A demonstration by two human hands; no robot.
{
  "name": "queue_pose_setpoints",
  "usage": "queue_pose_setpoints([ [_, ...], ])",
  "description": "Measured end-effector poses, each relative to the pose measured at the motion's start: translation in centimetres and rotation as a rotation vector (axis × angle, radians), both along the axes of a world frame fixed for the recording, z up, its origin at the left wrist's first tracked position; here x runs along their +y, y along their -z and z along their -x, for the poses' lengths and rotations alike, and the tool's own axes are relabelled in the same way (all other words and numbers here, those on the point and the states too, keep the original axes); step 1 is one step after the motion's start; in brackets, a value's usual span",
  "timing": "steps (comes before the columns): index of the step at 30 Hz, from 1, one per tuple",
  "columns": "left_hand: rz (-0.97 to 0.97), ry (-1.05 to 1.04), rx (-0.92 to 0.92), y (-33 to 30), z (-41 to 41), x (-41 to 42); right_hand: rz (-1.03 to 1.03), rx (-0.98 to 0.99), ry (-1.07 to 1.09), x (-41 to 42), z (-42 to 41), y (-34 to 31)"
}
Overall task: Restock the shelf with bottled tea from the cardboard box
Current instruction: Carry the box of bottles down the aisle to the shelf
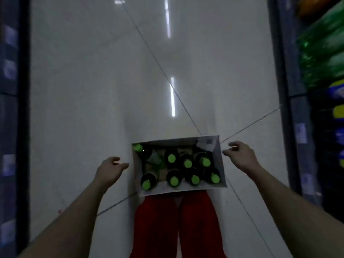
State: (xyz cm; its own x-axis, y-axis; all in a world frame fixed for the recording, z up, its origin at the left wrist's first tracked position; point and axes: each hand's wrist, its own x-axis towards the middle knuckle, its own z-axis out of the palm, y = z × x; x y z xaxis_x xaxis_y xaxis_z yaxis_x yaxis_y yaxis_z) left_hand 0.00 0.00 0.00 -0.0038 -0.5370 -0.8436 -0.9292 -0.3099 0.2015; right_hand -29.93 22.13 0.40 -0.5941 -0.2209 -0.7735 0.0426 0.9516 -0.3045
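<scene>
Both hands open, empty: left hand (109, 169), right hand (240, 155) flank the cardboard box (216, 161). I'd flag one-sided lift tipping loose tea bottles (188, 162).

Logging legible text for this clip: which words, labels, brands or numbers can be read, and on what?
None can be read.
Cardboard box flap: printed patch, too blurred.
Bottle caps: plain green.
Shelf edge tags: blurred.
Right-hand packages: blurred.

2 hands (111, 169) (240, 155) out, open, empty
</scene>
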Motion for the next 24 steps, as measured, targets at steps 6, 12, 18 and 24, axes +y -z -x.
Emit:
queue_pose_setpoints([
  [6, -0.151, -0.21, 0.09, 12.9, -1.0, 3.8, 0.006, -0.042, 0.064, 3.0, -2.6, 13.7],
  [12, 0.106, -0.023, -0.038, 15.9, -0.9, 4.9, -0.026, 0.065, -0.087, 3.8, -2.4, 16.5],
  [18, 0.199, 0.253, -0.057, 13.7, -0.8, 4.4, -0.079, 0.115, -0.256, 4.5, -1.5, 15.4],
  [24, 0.123, 0.227, -0.008, 9.5, -0.2, 3.0, -0.098, 0.046, -0.294, 3.3, 0.5, 11.1],
])
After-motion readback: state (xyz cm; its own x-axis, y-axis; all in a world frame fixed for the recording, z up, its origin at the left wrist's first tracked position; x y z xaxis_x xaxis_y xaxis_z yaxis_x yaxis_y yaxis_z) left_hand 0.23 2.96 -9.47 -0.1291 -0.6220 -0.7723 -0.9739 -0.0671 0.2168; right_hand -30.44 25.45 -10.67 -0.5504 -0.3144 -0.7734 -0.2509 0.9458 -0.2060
